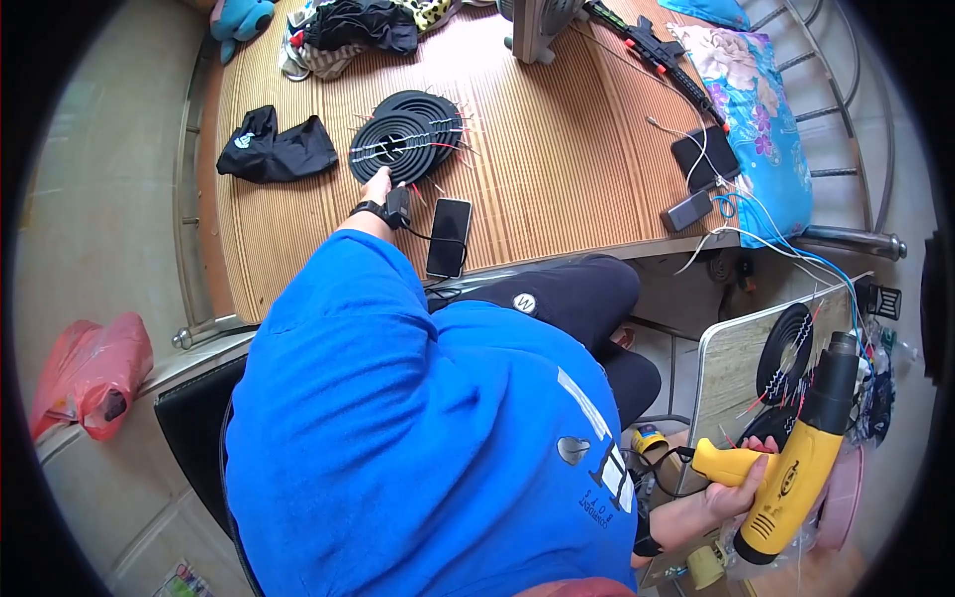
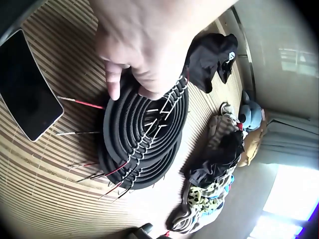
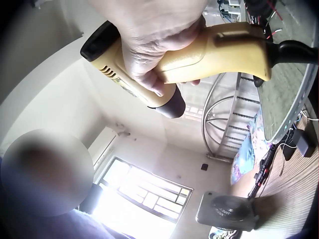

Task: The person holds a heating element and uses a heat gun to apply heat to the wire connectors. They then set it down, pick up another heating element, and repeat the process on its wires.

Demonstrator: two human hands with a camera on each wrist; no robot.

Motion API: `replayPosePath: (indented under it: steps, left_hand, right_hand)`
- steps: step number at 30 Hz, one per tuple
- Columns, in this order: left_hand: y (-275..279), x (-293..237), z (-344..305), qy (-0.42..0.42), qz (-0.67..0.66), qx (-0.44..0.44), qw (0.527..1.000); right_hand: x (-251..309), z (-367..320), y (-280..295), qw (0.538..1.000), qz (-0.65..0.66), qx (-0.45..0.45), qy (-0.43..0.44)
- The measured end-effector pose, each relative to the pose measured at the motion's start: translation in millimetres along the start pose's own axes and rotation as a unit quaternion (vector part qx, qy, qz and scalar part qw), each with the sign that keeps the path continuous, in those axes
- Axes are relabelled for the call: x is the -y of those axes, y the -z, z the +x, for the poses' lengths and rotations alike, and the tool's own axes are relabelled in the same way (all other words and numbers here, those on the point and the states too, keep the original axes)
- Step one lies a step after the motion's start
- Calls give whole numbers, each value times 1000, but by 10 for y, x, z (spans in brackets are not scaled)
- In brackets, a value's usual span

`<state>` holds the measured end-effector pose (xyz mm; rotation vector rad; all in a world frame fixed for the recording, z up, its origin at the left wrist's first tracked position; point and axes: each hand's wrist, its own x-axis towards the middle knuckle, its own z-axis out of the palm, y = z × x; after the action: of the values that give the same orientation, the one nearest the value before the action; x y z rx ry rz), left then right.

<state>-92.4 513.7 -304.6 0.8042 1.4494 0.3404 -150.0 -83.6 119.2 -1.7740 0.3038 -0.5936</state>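
On the striped mat, my left hand (image 1: 376,187) holds the near edge of a flat coil of black strip (image 1: 390,147). Twisted ties cross the coil, and thin red, black and pale wire ends stick out. It overlaps a second black coil (image 1: 438,111) behind it. In the left wrist view, one finger of the left hand (image 2: 144,50) lies by the rim and others bend over the rings. Down at the right, my right hand (image 1: 734,493) grips a yellow heat gun (image 1: 796,488) by its handle, the black nozzle (image 1: 834,383) pointing away from me.
A phone (image 1: 449,237) lies near the mat's front edge, right of the left hand. Left of the coils is a black cloth pouch (image 1: 277,149). More wired black coil (image 1: 784,353) rests on a small side board (image 1: 721,368). Cables and a power bank (image 1: 686,212) lie at right.
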Motion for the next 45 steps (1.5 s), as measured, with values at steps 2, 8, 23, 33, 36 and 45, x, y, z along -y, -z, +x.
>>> replayPosePath:
  steps: [2,8,23,33,36,45]
  left_hand:
    - [10,31,81,22,19,-30,999]
    - [-14,310,295,40,97,-120,987]
    - [-138,-23,-534,53,-43,157,985]
    - [-1170,-192,-2137,26,-1,479,878]
    - [-1495,-93,-2711,9,57,520,852]
    - [-1808,310,-3717,-12,130,564,816]
  right_hand:
    - [-5,-14,35,1000,6,6,-4]
    - [-28,-54,141,1000,19,19,2]
    - [-50,-88,81,1000,21,21,-2]
    - [-83,-133,-160,995,39,85,-31]
    - [-49,-170,-275,991,60,112,-35]
    - [-395,-255,-183,974,-135,174,-61]
